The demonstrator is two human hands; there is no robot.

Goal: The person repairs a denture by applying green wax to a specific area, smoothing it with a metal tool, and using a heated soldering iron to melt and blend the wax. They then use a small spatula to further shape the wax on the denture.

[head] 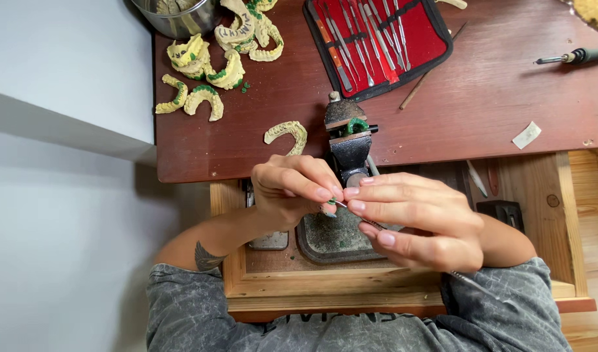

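Broadly, a dark reddish-brown wooden surface (481, 98) carries a red instrument roll with metal tools (377, 39), yellow-and-green dental casts (207, 72) and a small dark metal vise (348, 140). Below it, over an open wooden drawer (566, 215), the left hand (289, 189) pinches a tiny green piece (333, 201) at its fingertips. The right hand (419, 225) grips a thin metal probe (370, 223), its long axis slanting from lower right up to that piece between both hands.

Bright even daylight, soft shadows under the hands (370, 215), sharp focus, slight wide-angle bending at edges
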